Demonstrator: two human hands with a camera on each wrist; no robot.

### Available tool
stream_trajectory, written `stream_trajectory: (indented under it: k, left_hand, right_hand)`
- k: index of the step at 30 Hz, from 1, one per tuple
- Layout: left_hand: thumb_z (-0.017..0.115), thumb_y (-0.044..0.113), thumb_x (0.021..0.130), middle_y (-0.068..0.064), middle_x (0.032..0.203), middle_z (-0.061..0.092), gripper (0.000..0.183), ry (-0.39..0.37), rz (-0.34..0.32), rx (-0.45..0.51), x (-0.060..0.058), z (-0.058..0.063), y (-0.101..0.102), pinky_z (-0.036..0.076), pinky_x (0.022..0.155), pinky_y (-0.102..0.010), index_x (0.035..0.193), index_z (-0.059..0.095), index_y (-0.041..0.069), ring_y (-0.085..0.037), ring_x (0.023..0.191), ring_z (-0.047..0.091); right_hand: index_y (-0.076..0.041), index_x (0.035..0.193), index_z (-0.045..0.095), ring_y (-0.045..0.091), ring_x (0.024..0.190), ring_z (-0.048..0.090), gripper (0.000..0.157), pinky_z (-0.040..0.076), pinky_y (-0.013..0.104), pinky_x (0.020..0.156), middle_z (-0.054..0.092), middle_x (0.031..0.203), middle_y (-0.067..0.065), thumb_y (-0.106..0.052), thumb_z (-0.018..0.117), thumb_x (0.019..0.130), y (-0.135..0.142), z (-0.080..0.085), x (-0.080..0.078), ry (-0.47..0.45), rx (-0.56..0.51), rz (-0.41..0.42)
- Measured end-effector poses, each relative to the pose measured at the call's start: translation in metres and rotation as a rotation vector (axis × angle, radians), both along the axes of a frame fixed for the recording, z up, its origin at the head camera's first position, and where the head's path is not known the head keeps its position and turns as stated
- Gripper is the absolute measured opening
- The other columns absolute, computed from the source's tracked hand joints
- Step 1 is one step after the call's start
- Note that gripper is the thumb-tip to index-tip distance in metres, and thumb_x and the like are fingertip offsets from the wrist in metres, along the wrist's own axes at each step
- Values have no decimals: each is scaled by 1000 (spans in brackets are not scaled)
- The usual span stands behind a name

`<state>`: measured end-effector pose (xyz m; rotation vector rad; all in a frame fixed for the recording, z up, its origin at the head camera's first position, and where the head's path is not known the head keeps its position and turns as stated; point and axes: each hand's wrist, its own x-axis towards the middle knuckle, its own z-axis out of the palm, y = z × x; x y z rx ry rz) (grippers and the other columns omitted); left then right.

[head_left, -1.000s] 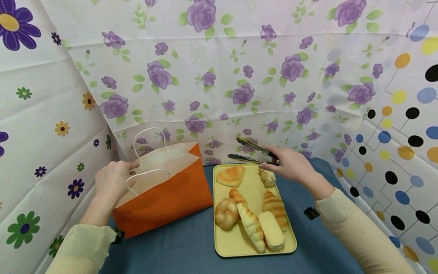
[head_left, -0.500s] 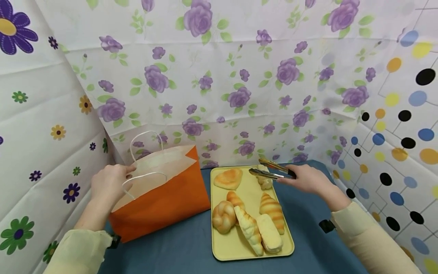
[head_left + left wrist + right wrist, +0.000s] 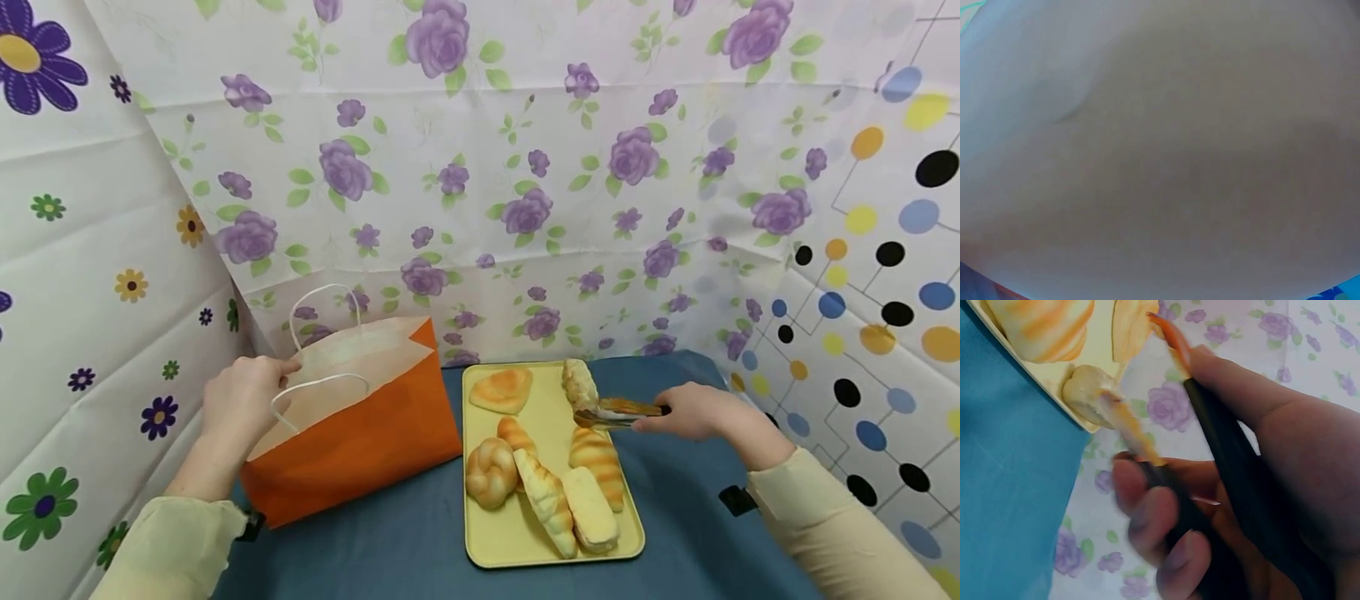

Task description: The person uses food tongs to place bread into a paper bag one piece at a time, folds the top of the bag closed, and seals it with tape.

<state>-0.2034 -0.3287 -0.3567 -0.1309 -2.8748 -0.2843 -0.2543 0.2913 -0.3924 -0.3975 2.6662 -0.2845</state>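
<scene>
My left hand (image 3: 243, 396) grips the left rim of an orange paper bag (image 3: 360, 450) beside its white handles. The bag stands upright with its mouth open. In the left wrist view only blurred skin fills the picture. My right hand (image 3: 697, 410) holds metal tongs (image 3: 630, 410) with black grips (image 3: 1229, 469). Their tips are at the near end of a knobbly pale bread roll (image 3: 577, 383) at the back right of the yellow tray (image 3: 551, 396). Whether the tips pinch the roll I cannot tell. A striped croissant (image 3: 597, 462) lies just below the tongs.
Several other breads share the tray: a flat triangular one (image 3: 501, 390), a knotted roll (image 3: 491, 473), a long twisted one (image 3: 546, 504) and a cream-coloured rectangular one (image 3: 590, 510). A blue cloth (image 3: 375, 550) covers the table. Flowered sheets (image 3: 480, 208) hang behind and at the sides.
The tongs have come down from above the tray's back edge to the knobbly roll, swinging right and nearer. Their arms look closer together. The roll looks shifted. The left hand keeps its place on the bag.
</scene>
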Motion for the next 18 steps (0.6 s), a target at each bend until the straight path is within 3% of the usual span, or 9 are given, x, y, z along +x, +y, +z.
stream_trajectory:
  k: [3, 6, 11, 18]
  left_hand:
    - [83, 3, 85, -12, 85, 73, 44, 0, -7, -1, 1, 1, 0, 49, 50, -43, 128, 76, 0, -25, 61, 56]
    - [83, 3, 85, -11, 84, 73, 43, -4, -8, -1, 2, 2, -1, 49, 50, -43, 127, 76, -1, -24, 61, 56]
    - [83, 3, 85, -12, 88, 74, 43, -9, -2, 1, 3, 1, -3, 51, 52, -46, 127, 77, 0, -25, 63, 59]
    - [82, 5, 86, -7, 80, 70, 44, -9, -1, 1, 0, 0, -1, 46, 50, -42, 130, 76, 2, -24, 59, 52]
  right_hand:
    - [-10, 113, 75, 19, 60, 57, 55, 51, 39, 62, 64, 79, 7, -62, 69, 98, -1, 5, 7, -87, 17, -21]
    - [-12, 114, 76, 16, 57, 54, 50, 51, 38, 61, 64, 79, 6, -59, 71, 97, -3, 10, 12, -135, 41, -12]
    - [-13, 117, 77, 15, 56, 53, 49, 50, 35, 58, 67, 78, 7, -57, 71, 98, -8, 11, 16, -151, 69, -5]
    - [-15, 104, 75, 15, 54, 50, 47, 49, 33, 57, 66, 74, 7, -61, 71, 97, -11, 15, 18, -154, 110, -41]
